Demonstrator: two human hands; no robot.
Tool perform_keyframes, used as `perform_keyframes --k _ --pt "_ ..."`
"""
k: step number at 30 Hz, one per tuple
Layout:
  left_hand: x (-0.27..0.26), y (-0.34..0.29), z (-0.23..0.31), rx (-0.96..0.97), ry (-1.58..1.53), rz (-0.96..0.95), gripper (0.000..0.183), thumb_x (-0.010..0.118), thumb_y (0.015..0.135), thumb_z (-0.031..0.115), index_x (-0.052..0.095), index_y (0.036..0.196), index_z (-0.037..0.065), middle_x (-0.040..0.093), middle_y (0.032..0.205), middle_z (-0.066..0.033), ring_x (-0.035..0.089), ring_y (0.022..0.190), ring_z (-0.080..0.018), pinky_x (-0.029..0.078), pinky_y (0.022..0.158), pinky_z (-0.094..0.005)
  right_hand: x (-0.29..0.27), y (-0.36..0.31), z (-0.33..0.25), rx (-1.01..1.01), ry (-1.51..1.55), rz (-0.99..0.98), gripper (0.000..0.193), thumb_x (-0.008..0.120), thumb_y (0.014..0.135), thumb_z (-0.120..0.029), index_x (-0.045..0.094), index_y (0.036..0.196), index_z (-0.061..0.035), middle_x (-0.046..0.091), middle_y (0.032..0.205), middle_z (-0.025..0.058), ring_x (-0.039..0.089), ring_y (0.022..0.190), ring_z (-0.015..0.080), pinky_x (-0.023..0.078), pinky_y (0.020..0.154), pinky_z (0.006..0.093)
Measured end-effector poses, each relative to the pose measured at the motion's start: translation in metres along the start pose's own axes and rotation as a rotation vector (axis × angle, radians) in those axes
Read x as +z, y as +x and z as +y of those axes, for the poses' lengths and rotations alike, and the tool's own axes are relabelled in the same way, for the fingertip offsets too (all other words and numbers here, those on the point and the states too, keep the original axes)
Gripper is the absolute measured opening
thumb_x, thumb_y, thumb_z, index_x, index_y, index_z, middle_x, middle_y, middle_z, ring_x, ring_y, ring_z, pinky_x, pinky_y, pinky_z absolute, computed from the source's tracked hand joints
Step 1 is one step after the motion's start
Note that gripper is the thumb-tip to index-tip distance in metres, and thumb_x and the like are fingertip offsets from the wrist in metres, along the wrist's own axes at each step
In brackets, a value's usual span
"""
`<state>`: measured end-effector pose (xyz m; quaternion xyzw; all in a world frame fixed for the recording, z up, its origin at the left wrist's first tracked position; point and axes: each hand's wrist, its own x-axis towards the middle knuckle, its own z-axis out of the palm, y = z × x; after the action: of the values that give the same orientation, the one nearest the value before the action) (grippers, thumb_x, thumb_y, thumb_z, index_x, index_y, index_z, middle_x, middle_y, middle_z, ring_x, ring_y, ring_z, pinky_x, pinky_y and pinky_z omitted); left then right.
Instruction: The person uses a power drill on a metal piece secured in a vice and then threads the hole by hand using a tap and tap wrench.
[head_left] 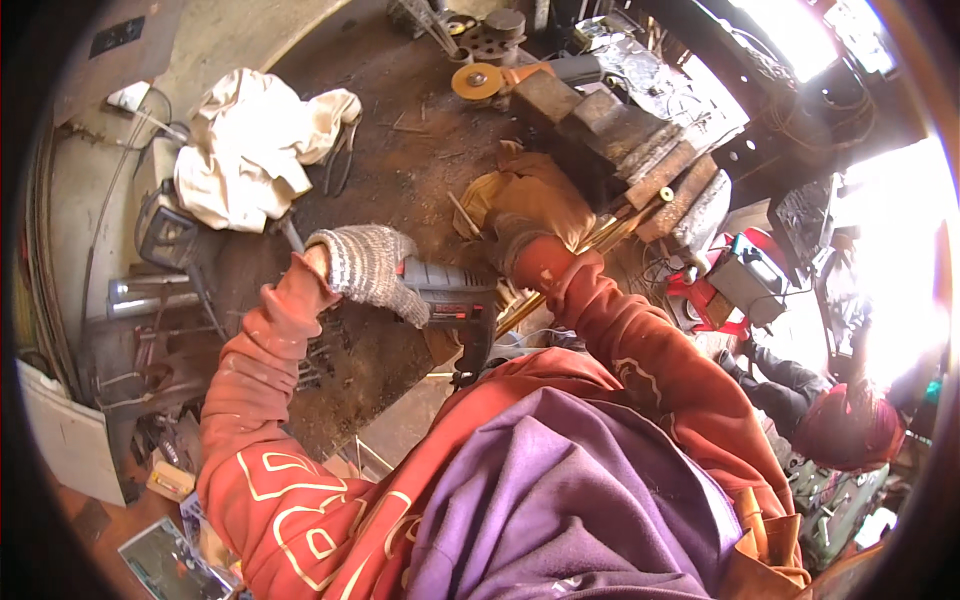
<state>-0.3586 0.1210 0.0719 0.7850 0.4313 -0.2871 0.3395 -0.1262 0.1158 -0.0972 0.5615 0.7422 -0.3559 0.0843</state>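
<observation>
The left hand (375,270) has its gloved fingers clamped around a grey power tool (450,280), small lettering (452,310) just beyond their tips. Outlined letters (283,478) mark the sleeve behind. The right hand's (514,240) finger state I cannot tell.

Harsh white glare along the right, hazy there; softer light leftward; dark, curved fisheye border.
</observation>
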Motion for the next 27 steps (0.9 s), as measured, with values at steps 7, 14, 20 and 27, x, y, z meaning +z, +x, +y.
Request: perform_keyframes --k 7,14,20,27 --pt "0.011 0.081 -0.067 0.041 -0.101 0.054 0.079 0.088 0.065 0.068 0.079 0.111 0.005 0.078 0.104 -0.0213 0.075 0.100 -0.0393 0.057 0.084 -0.0471 -0.049 -0.063 -0.012 -0.233 0.902 0.425 0.041 0.074 0.100 -0.038 0.070 0.120 -0.0022 0.074 0.098 0.0095 0.068 0.090 0.0205 0.054 0.079 0.0362" --pt "0.020 0.114 -0.084 0.160 -0.065 0.117 0.068 0.086 0.073 0.062 0.079 0.110 0.005 0.077 0.109 -0.0238 0.073 0.104 -0.0411 0.057 0.088 -0.0467 -0.185 -0.214 0.015 -0.494 1.386 0.136 0.026 0.065 0.108 -0.023 0.064 0.119 0.0006 0.069 0.095 0.0051 0.060 0.074 0.0102 0.048 0.062 0.0273" --pt "-0.064 0.053 0.019 0.228 -0.106 0.730 0.056 0.089 0.083 0.044 0.075 0.118 0.002 0.073 0.123 -0.0220 0.070 0.114 -0.0377 0.055 0.100 -0.0427 -0.220 -0.214 0.104 -0.709 0.564 0.437 0.030 0.067 0.106 -0.026 0.068 0.117 0.0022 0.069 0.084 0.0030 0.063 0.068 0.0090 0.048 0.056 0.0245" --pt "-0.105 0.060 0.166 0.876 -0.229 1.194 0.031 0.084 0.090 0.023 0.077 0.112 0.002 0.076 0.108 -0.0160 0.073 0.103 -0.0306 0.057 0.090 -0.0411 -0.240 -0.199 0.104 -0.537 0.554 0.167 0.028 0.070 0.104 -0.027 0.070 0.115 -0.0012 0.070 0.085 0.0012 0.064 0.071 0.0068 0.045 0.055 0.0218"
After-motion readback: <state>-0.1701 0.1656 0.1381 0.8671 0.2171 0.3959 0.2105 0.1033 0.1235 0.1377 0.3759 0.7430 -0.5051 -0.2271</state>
